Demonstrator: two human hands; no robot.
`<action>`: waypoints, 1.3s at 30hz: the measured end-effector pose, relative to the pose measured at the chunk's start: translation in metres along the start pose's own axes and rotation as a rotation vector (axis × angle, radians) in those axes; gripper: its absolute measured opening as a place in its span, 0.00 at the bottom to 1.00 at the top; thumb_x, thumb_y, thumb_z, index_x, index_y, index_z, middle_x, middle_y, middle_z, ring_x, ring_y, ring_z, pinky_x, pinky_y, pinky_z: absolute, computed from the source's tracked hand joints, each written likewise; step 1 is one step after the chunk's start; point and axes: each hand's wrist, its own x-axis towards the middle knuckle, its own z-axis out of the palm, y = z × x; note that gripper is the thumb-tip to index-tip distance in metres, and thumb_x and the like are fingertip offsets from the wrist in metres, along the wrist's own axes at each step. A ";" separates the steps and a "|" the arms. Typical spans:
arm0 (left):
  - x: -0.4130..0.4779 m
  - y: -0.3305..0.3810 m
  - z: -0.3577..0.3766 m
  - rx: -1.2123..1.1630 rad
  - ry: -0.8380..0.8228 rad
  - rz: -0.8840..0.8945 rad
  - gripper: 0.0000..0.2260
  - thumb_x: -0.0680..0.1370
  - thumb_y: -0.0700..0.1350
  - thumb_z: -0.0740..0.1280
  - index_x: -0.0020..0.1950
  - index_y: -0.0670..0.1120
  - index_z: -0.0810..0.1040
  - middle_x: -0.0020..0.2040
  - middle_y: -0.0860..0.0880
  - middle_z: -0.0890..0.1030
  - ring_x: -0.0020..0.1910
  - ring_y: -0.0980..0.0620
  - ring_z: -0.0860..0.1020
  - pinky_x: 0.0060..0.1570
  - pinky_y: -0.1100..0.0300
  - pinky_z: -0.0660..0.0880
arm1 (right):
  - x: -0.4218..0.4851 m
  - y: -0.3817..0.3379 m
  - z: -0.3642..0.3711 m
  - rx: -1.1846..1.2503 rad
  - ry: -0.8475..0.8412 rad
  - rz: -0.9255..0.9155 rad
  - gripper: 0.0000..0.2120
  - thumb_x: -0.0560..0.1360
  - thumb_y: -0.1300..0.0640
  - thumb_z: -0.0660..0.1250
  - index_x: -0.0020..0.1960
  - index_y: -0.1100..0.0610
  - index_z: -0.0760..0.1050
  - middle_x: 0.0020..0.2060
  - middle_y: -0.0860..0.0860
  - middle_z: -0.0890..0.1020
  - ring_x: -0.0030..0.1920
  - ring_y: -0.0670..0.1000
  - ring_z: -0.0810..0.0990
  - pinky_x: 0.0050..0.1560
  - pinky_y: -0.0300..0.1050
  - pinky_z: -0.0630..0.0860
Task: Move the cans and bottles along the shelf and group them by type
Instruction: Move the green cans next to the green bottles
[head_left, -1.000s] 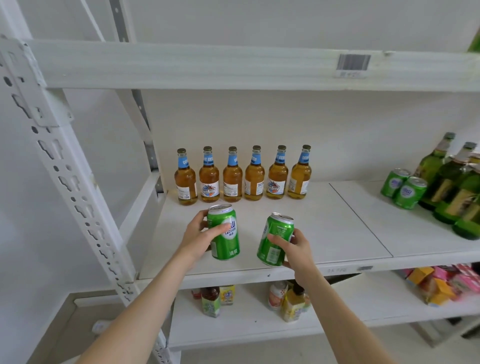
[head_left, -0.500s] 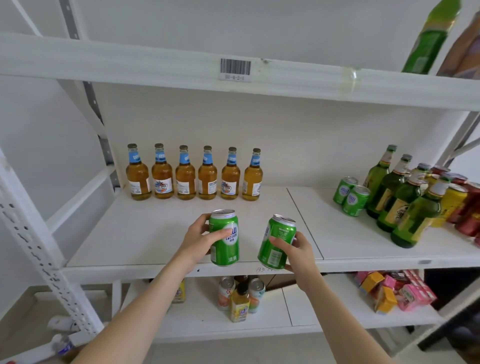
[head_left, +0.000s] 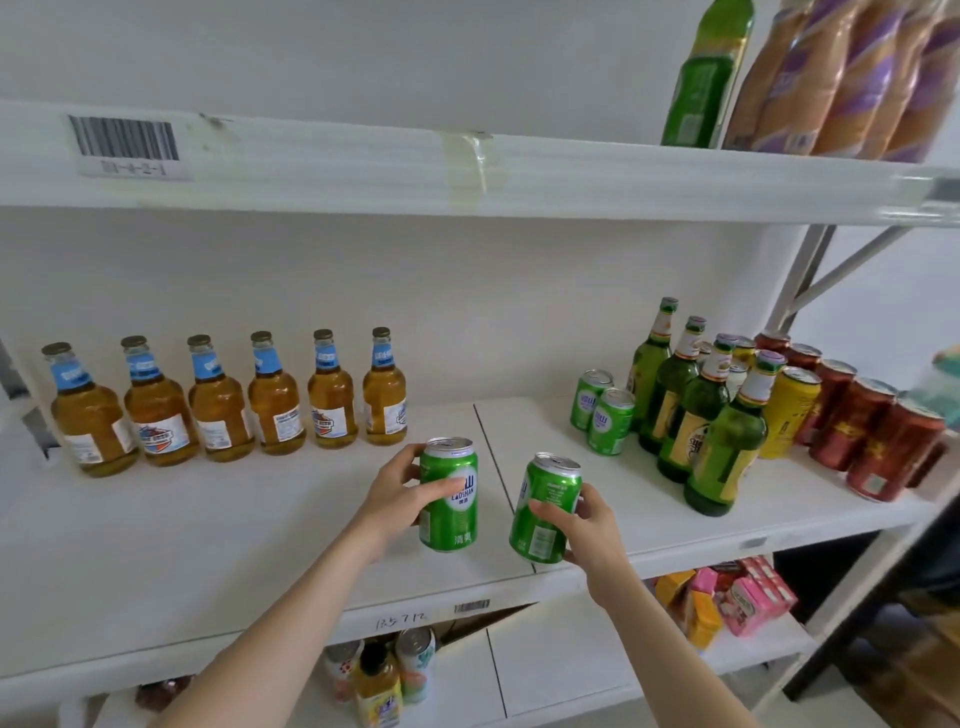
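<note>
My left hand (head_left: 396, 491) grips an upright green can (head_left: 450, 499) above the middle shelf (head_left: 208, 545). My right hand (head_left: 589, 525) grips a second green can (head_left: 546, 506), tilted a little to the right. Several amber bottles with blue neck labels (head_left: 218, 400) stand in a row at the back left. Two more green cans (head_left: 602, 413) stand at the right, beside several green glass bottles (head_left: 701, 410). A yellow can (head_left: 787, 410) and several red cans (head_left: 878, 431) follow further right.
The upper shelf (head_left: 467, 171) carries a barcode label, a green bottle (head_left: 709, 78) and brown packs with purple stripes (head_left: 852, 78). The lower shelf holds small drink cans and a juice bottle (head_left: 379, 675) and pink and yellow cartons (head_left: 727, 597). A metal upright (head_left: 810, 270) frames the right side.
The view has swung to the right, so the amber bottles lie further left and the red cans come into sight. Both hands hold their green cans further right along the shelf.
</note>
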 end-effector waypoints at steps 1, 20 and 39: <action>0.008 0.002 0.011 0.008 -0.010 0.006 0.26 0.61 0.59 0.78 0.56 0.61 0.76 0.54 0.54 0.82 0.53 0.54 0.80 0.39 0.60 0.77 | 0.008 -0.001 -0.010 -0.001 0.005 -0.003 0.17 0.69 0.57 0.77 0.53 0.46 0.73 0.51 0.49 0.81 0.49 0.48 0.80 0.38 0.41 0.75; 0.075 -0.007 0.200 -0.001 0.058 -0.012 0.21 0.67 0.47 0.80 0.55 0.59 0.77 0.54 0.52 0.82 0.49 0.58 0.81 0.38 0.64 0.77 | 0.124 0.014 -0.169 -0.028 -0.052 -0.010 0.23 0.65 0.58 0.80 0.56 0.52 0.75 0.51 0.50 0.83 0.53 0.52 0.82 0.55 0.52 0.78; 0.126 -0.030 0.205 0.025 0.072 0.060 0.35 0.53 0.52 0.81 0.58 0.57 0.76 0.58 0.52 0.82 0.56 0.52 0.81 0.55 0.55 0.78 | 0.204 0.035 -0.155 -0.068 -0.047 -0.108 0.39 0.66 0.56 0.80 0.72 0.49 0.65 0.65 0.48 0.76 0.64 0.51 0.73 0.67 0.52 0.70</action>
